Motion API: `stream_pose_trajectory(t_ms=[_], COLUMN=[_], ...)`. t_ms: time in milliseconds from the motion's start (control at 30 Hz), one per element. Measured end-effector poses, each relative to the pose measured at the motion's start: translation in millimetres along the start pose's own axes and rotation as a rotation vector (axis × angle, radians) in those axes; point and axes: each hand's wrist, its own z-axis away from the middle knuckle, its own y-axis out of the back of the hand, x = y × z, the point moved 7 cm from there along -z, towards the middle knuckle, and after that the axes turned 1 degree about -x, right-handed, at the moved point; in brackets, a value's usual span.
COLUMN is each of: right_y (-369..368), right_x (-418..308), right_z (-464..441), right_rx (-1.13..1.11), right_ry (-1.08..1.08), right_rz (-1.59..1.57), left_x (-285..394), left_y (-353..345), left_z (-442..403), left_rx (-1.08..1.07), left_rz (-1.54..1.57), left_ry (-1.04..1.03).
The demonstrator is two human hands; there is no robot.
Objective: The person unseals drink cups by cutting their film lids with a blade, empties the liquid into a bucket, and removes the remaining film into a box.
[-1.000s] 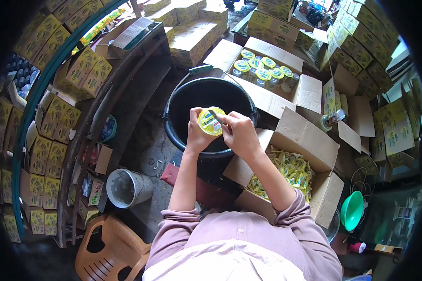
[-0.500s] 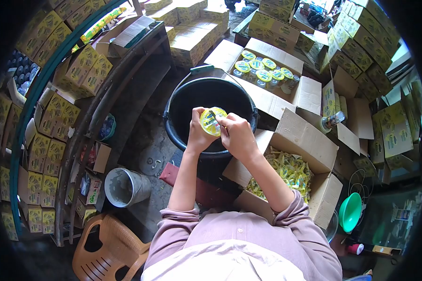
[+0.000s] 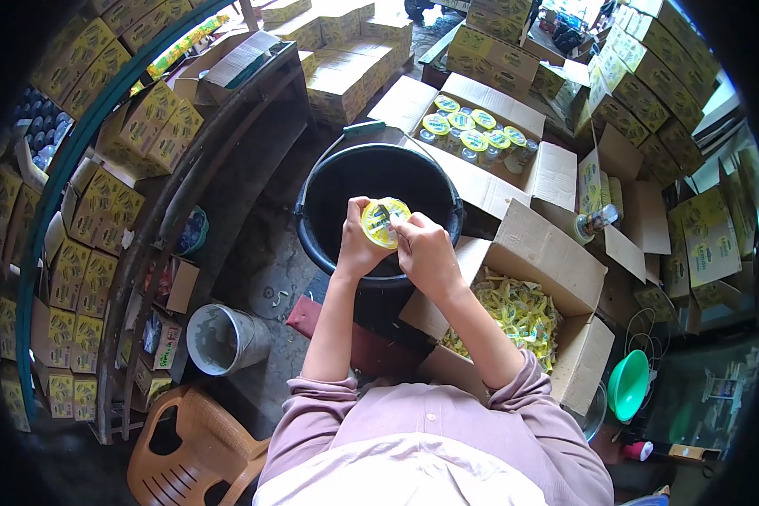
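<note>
My left hand is closed around a plastic cup with a round yellow-and-white printed lid, tilted so the lid faces me. My right hand has its fingers pinched together at the lid's right side. Whatever those fingers pinch, if anything, is too small to make out. Both hands are over the front part of a large black bucket, whose wire handle with a green grip rests at its far rim. The cup's body is mostly hidden by my left hand.
An open carton holds several yellow-lidded cups. Nearer, another carton is filled with small yellow wrapped packets. A grey bucket and brown chair stand left. Stacked printed boxes and a green bowl are right.
The cup and both hands stay nearly in place over the bucket. My right fingers have shifted slightly on the lid, and the view has moved a little.
</note>
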Motion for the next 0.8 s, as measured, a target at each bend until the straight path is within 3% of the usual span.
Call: stream_pose_trajectory(t_ms=[800], right_y=[4], right_x=[6], right_z=[-9], right_rx=[-0.173], right_ry=[-0.038], right_rz=[0.061], left_x=[9], left_y=[-2], left_z=[0], left_rx=[-0.065], left_rz=[-0.045], left_ry=[0.071])
